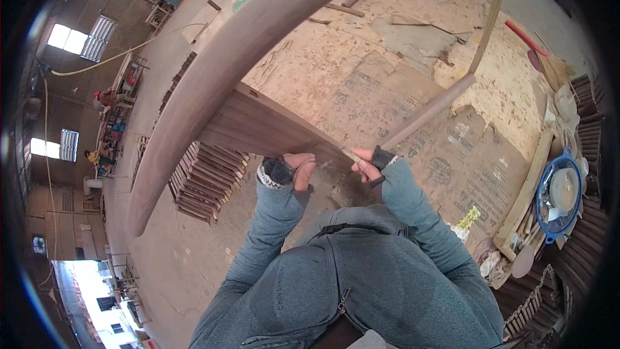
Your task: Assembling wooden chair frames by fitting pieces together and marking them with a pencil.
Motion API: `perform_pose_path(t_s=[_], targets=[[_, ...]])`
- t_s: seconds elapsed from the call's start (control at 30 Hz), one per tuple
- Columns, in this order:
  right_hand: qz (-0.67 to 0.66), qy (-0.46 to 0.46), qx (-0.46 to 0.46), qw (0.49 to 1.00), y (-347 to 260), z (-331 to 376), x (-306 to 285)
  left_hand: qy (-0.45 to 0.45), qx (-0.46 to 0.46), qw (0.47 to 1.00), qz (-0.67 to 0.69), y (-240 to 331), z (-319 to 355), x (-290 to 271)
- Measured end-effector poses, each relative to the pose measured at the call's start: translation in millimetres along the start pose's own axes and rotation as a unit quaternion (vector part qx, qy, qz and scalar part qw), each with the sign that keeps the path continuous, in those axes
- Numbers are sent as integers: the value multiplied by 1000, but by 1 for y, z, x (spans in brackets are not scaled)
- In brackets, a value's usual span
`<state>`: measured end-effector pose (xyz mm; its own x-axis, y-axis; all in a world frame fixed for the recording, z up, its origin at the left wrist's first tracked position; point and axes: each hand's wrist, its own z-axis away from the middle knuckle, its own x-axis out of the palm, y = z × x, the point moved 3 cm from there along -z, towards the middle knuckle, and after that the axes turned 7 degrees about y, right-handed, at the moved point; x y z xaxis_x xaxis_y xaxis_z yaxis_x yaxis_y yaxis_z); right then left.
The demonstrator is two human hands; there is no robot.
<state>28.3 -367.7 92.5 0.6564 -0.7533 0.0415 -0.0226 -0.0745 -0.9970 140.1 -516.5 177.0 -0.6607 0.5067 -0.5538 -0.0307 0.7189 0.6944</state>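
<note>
Hands in fingerless dark gloves, grey-blue sleeves, both near centre of view. Left hand point(294, 169) curled shut against near edge of brown wooden panel point(258, 126), fingers folded together over panel's lower corner. Right hand point(373, 163) clamped on near end of long round brown wooden rod point(429, 111), pale tip of rod poking out left of thumb, just beside panel edge. Rod running up and right, far end meeting thin tan cane strip point(491, 19) that goes on to top of view. Large curved dark-brown wooden beam point(213, 77) arcing from far top down to left, passing over panel. Panel lying on desk covered with worn printed cardboard sheets point(400, 64), wood chips scattered on far part. Stack of dark wooden slats point(206, 181) on floor left of left hand. Blue round plastic basin point(546, 184) with pale contents at right, well apart from hands, next to pale wooden plank point(526, 190).
</note>
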Motion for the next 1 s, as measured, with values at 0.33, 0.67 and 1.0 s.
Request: perform_pose_path(t_s=[0.33,0.67,1.0], targets=[[103,-72,-173,977,-43,-1,9,-22,-17,999,-26,12,-2,-2],[116,-88,-199,969,-43,-2,9,-14,15,999,-38,7,-6,-2],[73,-89,-167,979,-49,-5,10,-5,4,999,-39,8,-8,-2]])
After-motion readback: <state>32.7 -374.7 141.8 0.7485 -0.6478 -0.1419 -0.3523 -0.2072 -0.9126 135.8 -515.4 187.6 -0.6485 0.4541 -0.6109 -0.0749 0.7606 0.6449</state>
